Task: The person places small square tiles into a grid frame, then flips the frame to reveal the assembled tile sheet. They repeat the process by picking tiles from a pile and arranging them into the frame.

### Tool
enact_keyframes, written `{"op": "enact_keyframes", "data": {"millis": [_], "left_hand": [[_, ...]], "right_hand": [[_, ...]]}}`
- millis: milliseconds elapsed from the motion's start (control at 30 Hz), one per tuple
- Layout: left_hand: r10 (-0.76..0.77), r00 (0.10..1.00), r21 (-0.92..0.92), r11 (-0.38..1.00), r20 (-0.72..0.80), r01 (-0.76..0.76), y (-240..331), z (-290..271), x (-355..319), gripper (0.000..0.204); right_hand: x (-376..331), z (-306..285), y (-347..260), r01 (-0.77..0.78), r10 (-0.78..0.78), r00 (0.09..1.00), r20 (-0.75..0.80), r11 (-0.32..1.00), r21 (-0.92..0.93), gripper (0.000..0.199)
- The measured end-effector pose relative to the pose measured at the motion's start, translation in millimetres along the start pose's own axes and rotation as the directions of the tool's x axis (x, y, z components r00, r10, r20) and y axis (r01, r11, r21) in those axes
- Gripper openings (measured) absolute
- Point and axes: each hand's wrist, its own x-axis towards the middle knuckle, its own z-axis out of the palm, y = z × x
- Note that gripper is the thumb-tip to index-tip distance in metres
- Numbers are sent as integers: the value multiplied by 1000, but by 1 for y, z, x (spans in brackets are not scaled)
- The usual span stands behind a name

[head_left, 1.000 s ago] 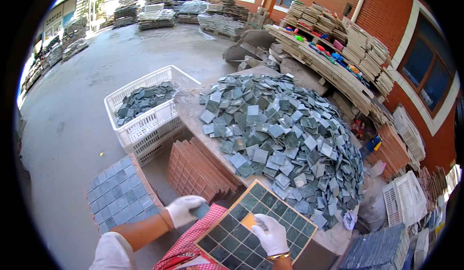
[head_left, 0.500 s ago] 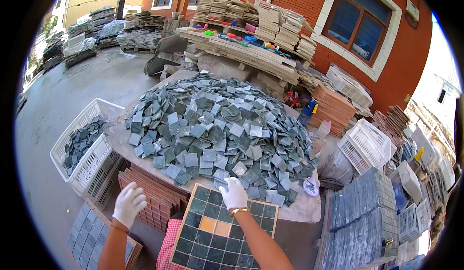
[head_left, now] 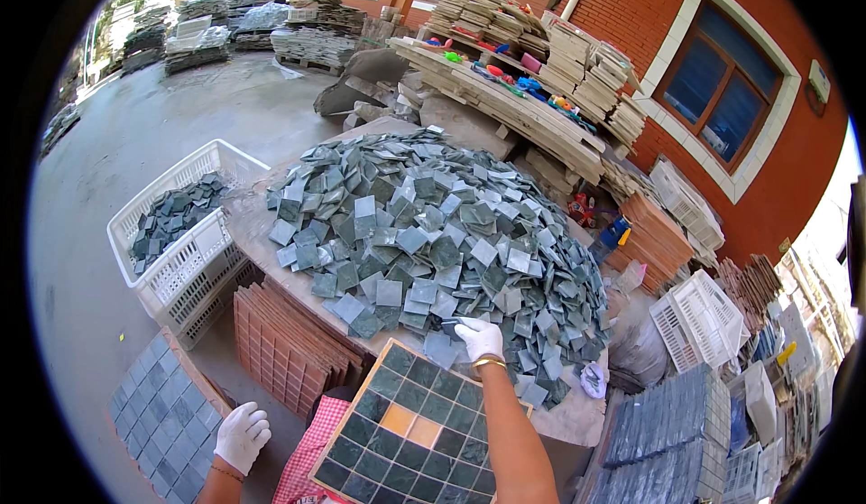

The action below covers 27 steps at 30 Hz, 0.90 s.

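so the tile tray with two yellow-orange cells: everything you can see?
The tile tray has a tan, wood-like rim and a grid of dark green, stone-like square tiles with pale gaps. Two adjoining yellow-orange cells, away from the rim, lack tiles. It sits aslant, next to the checked cloth, its lower right out of view. The right forearm crosses its right side; contact is unclear.

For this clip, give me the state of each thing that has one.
Right hand: fingertips at a dark tile, grip unclear
Left hand: loosely curled, nothing seen in it
Framed board: mostly tiled, two cells bare
Tile pile: loose, heaped
Left white crate: open-topped, partly filled with tiles
Brown grid trays: stacked on edge
Right white crate: tilted
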Motion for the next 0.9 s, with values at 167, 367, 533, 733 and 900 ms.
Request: {"op": "enact_keyframes", "data": {"millis": [167, 367, 533, 733, 900], "left_hand": [[53, 995, 104, 994, -83, -44, -13, 19, -3, 27], [85, 996, 320, 943, 40, -93, -30, 72, -11, 31], [-233, 934, 435, 895, 273, 96, -82, 135, 0, 46], [-220, 959, 519, 849, 177, 99, -89, 132, -1, 30], [-210, 961, 498, 862, 178, 96, -79, 110, -2, 28]], "right_hand": [[-14, -17, 1, -139, 147, 989, -17, 961, 238, 31], [-73, -3, -30, -327, 137, 919, 369, 789, 520, 19], [-148, 33, -80, -422, 128, 781, 611, 830, 366, 18], [-159, 33, -63, -376, 156, 889, 430, 784, 493, 16], [-154, 18, -60, -292, 166, 903, 396, 913, 284, 21]]}}
